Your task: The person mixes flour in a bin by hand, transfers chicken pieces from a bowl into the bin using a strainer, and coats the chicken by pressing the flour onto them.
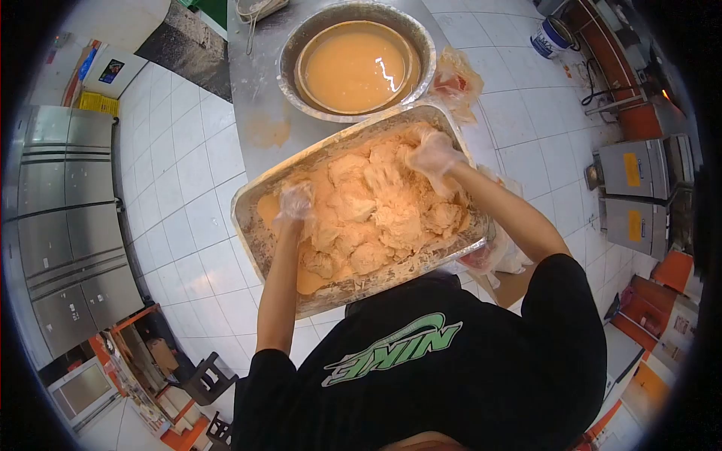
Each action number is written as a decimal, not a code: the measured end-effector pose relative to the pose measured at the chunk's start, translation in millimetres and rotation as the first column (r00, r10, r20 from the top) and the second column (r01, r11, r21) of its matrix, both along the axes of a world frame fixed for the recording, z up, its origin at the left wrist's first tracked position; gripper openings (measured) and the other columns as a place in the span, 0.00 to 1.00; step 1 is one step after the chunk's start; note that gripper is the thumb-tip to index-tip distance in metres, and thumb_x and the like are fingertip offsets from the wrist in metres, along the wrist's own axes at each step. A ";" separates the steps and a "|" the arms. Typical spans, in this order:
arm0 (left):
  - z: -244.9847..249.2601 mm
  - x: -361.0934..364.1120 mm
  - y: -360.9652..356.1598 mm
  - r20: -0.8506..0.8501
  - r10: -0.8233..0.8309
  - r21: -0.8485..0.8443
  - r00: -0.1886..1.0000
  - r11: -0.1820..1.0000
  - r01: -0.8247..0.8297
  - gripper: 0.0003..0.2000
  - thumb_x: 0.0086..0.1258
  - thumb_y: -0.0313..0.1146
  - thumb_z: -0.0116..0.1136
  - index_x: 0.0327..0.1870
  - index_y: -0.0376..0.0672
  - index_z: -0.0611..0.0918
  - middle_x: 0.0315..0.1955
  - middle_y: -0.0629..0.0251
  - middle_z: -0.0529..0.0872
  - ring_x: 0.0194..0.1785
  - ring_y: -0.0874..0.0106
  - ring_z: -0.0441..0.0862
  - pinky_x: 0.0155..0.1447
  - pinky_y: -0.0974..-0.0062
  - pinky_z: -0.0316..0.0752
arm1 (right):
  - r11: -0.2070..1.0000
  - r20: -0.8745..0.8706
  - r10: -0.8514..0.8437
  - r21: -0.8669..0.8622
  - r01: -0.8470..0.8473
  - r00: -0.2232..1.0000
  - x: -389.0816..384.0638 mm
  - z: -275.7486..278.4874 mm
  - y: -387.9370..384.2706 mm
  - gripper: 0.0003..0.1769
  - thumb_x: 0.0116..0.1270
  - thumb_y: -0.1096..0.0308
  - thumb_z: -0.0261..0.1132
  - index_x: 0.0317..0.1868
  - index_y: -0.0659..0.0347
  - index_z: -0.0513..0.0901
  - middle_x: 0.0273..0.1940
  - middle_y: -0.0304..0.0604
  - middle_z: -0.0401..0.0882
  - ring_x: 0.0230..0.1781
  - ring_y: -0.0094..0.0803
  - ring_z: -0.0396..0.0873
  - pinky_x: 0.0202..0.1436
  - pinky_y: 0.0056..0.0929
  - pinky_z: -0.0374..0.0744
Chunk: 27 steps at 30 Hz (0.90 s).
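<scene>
A large metal tray (252, 180) sits at an angle in front of me, full of orange flour with several lumpy coated pieces (398, 225) that look like breaded chicken. Both of my hands wear clear plastic gloves. My left hand (296, 201) is in the flour at the tray's left side, its fingers blurred and partly hidden. At the far right corner, my right hand (435, 152) reaches into the flour with fingers apart and slightly bent, and I see no piece held in it.
Beyond the tray, a wide metal bowl (289, 90) on the steel table (252, 83) holds a round container of orange liquid (357, 68). Plastic bags (459, 83) lie right of it. Steel refrigerators (71, 218) stand left, fryer-like units (635, 195) right, and a bucket (551, 39) far right.
</scene>
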<state>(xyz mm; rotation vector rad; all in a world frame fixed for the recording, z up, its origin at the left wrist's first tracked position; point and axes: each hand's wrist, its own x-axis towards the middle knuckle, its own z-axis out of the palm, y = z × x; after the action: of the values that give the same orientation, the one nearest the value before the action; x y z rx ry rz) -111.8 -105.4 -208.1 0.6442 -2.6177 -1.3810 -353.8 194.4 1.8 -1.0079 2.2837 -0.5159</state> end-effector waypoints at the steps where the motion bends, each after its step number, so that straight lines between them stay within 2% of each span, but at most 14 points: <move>1: 7.8 -4.9 -0.6 -0.046 0.047 0.147 0.998 0.988 -0.040 0.06 0.64 0.34 0.52 0.32 0.43 0.77 0.23 0.69 0.78 0.23 0.76 0.72 0.26 0.76 0.71 | 0.950 -0.089 0.274 0.177 -0.256 0.958 -18.3 -21.1 -7.3 0.24 0.58 0.54 0.58 0.46 0.66 0.77 0.42 0.47 0.80 0.39 0.36 0.78 0.47 0.32 0.74; 3: 32.7 -40.2 28.8 0.089 0.116 0.435 0.989 0.889 -0.143 0.08 0.65 0.37 0.51 0.38 0.43 0.77 0.28 0.68 0.78 0.27 0.76 0.73 0.29 0.76 0.72 | 0.871 0.007 0.381 0.334 -0.361 0.925 -39.3 -46.2 -19.3 0.25 0.60 0.53 0.57 0.50 0.63 0.75 0.46 0.44 0.79 0.43 0.35 0.77 0.49 0.32 0.74; 5: 55.5 -70.8 55.9 0.225 0.119 0.625 0.967 0.744 -0.237 0.10 0.66 0.38 0.51 0.41 0.43 0.76 0.31 0.66 0.78 0.30 0.75 0.74 0.32 0.76 0.73 | 0.938 0.286 0.031 0.322 -0.126 0.958 -44.8 -63.3 -30.6 0.26 0.61 0.51 0.56 0.55 0.57 0.74 0.52 0.42 0.77 0.52 0.34 0.73 0.52 0.32 0.74; 7: 68.9 -81.3 69.9 0.314 0.061 0.685 0.948 0.677 -0.270 0.11 0.65 0.37 0.51 0.42 0.42 0.76 0.33 0.65 0.78 0.31 0.75 0.74 0.33 0.75 0.73 | 0.997 0.441 -0.045 0.073 0.015 0.896 -29.8 -128.6 -34.6 0.23 0.59 0.51 0.58 0.46 0.60 0.78 0.43 0.41 0.80 0.39 0.33 0.76 0.46 0.30 0.74; 10: 81.6 -80.9 79.8 0.365 0.024 0.689 0.931 0.665 -0.287 0.12 0.63 0.37 0.52 0.43 0.42 0.76 0.35 0.62 0.78 0.34 0.74 0.75 0.35 0.75 0.73 | 0.999 0.515 -0.038 -0.003 0.045 0.856 -10.9 -103.3 -40.9 0.20 0.58 0.53 0.58 0.36 0.64 0.80 0.35 0.44 0.80 0.30 0.31 0.75 0.39 0.31 0.73; 14: 105.9 -59.7 78.9 0.399 0.054 0.541 0.915 0.792 -0.283 0.14 0.61 0.37 0.54 0.45 0.40 0.75 0.39 0.59 0.79 0.37 0.73 0.76 0.37 0.73 0.73 | 0.978 0.410 0.110 0.115 -0.172 0.905 0.0 -69.8 -52.9 0.19 0.56 0.54 0.60 0.29 0.66 0.78 0.26 0.43 0.77 0.23 0.28 0.69 0.33 0.32 0.70; 17: 148.6 -52.8 77.0 0.533 0.086 0.240 0.842 0.939 -0.247 0.16 0.59 0.36 0.55 0.46 0.39 0.75 0.42 0.57 0.79 0.39 0.72 0.77 0.39 0.72 0.73 | 0.931 0.221 0.365 -0.084 -0.355 0.904 -3.3 -42.5 -44.4 0.20 0.53 0.53 0.61 0.25 0.67 0.76 0.21 0.42 0.74 0.20 0.30 0.65 0.30 0.31 0.69; 18: 165.6 -55.1 76.3 0.606 0.104 0.124 0.789 0.967 -0.223 0.16 0.59 0.36 0.55 0.46 0.39 0.75 0.42 0.56 0.79 0.40 0.71 0.77 0.39 0.72 0.73 | 0.964 0.154 0.264 -0.049 -0.260 0.952 -0.3 -20.7 -45.0 0.19 0.53 0.54 0.61 0.25 0.65 0.78 0.23 0.45 0.76 0.22 0.34 0.69 0.33 0.33 0.71; 20: 183.6 -58.4 75.1 0.606 0.114 0.021 0.787 0.987 -0.158 0.17 0.58 0.36 0.56 0.47 0.38 0.75 0.44 0.54 0.79 0.41 0.71 0.77 0.41 0.71 0.73 | 0.998 0.008 0.056 -0.001 -0.056 0.998 16.1 20.8 -44.4 0.16 0.52 0.55 0.60 0.26 0.62 0.80 0.27 0.51 0.79 0.27 0.41 0.77 0.38 0.35 0.73; 21: 193.9 -60.2 74.4 0.633 0.118 -0.018 0.765 0.990 -0.137 0.18 0.57 0.36 0.56 0.48 0.38 0.75 0.45 0.54 0.79 0.42 0.70 0.78 0.41 0.71 0.73 | 0.975 -0.192 0.009 -0.214 -0.051 0.981 22.0 4.7 -44.1 0.15 0.51 0.57 0.60 0.29 0.61 0.80 0.28 0.52 0.79 0.28 0.43 0.77 0.38 0.35 0.74; 22: 175.1 -46.7 66.9 0.430 0.122 -0.064 0.895 0.992 -0.104 0.18 0.56 0.36 0.57 0.47 0.38 0.75 0.44 0.52 0.79 0.42 0.69 0.78 0.42 0.70 0.73 | 0.906 -0.366 -0.080 -0.415 -0.086 0.927 29.6 -27.2 -42.6 0.15 0.50 0.59 0.60 0.33 0.61 0.80 0.29 0.53 0.79 0.30 0.45 0.77 0.39 0.36 0.74; 24: 157.6 -25.6 58.1 -0.015 0.046 -0.208 0.999 0.977 -0.048 0.19 0.55 0.36 0.57 0.47 0.38 0.74 0.43 0.48 0.80 0.43 0.65 0.80 0.44 0.68 0.73 | 0.847 -0.447 -0.124 -0.513 -0.141 0.886 39.3 -24.3 -31.1 0.18 0.50 0.60 0.60 0.39 0.63 0.78 0.32 0.54 0.79 0.34 0.46 0.78 0.41 0.37 0.75; 26: 182.9 -10.9 59.4 0.128 0.042 -0.192 0.991 0.981 -0.016 0.20 0.56 0.35 0.56 0.50 0.40 0.73 0.44 0.47 0.79 0.44 0.60 0.80 0.46 0.67 0.73 | 0.930 -0.308 0.014 -0.345 -0.126 0.951 47.0 -4.7 -11.1 0.24 0.52 0.57 0.60 0.45 0.67 0.75 0.34 0.55 0.79 0.39 0.44 0.78 0.44 0.36 0.75; 27: 199.8 -7.0 62.7 0.201 0.038 -0.181 0.979 0.984 -0.001 0.20 0.56 0.34 0.56 0.51 0.41 0.73 0.44 0.47 0.79 0.45 0.58 0.80 0.48 0.66 0.73 | 0.927 -0.264 0.109 -0.320 -0.194 0.958 54.5 -11.4 -9.8 0.25 0.52 0.58 0.59 0.46 0.68 0.74 0.34 0.55 0.79 0.38 0.44 0.79 0.43 0.37 0.76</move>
<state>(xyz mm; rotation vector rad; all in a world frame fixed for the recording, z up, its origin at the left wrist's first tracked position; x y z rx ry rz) -118.8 -42.7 -8.3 0.8227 -2.8414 -1.1086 -299.3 184.6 -9.6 -1.4805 2.3459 -0.7810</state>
